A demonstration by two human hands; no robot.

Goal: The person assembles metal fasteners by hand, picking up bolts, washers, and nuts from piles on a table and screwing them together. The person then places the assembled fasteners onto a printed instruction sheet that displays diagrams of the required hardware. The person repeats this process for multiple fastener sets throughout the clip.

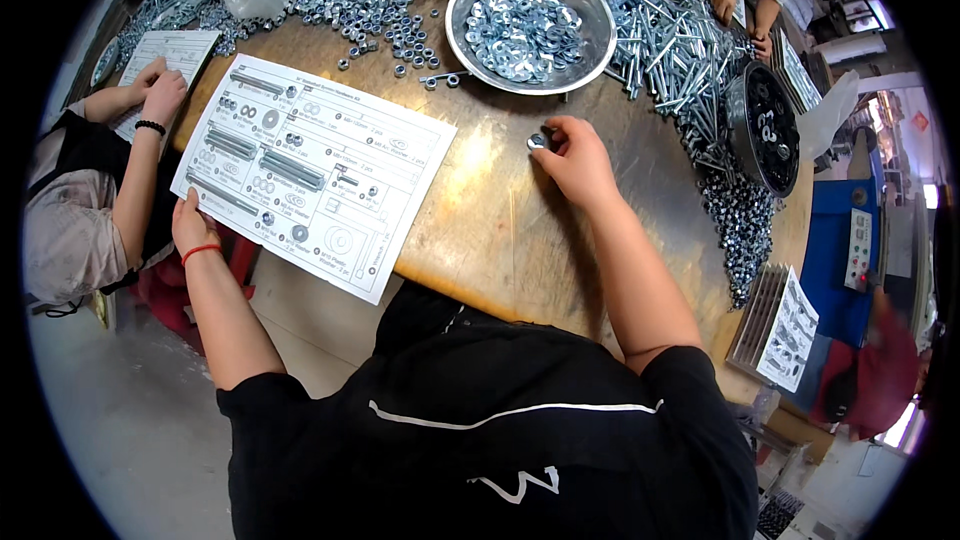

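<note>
My left hand (193,225) grips the lower left edge of a white printed card (300,170). The card is tilted over the table edge and shows pictures of bolts, nuts and washers. My right hand (578,162) is closed over the wooden table, pinching small washers (539,141) between thumb and fingers. One of these looks silvery and another dark; how many there are I cannot tell. Just beyond that hand stands a steel bowl (462,55) holding many silvery washers (525,32).
Loose nuts (375,0) lie at the back left, and long bolts (660,45) are heaped at the back right. A black bowl (765,130) and a stack of cards (775,330) stand at right. Co-workers' hands (160,90) show at left and back right.
</note>
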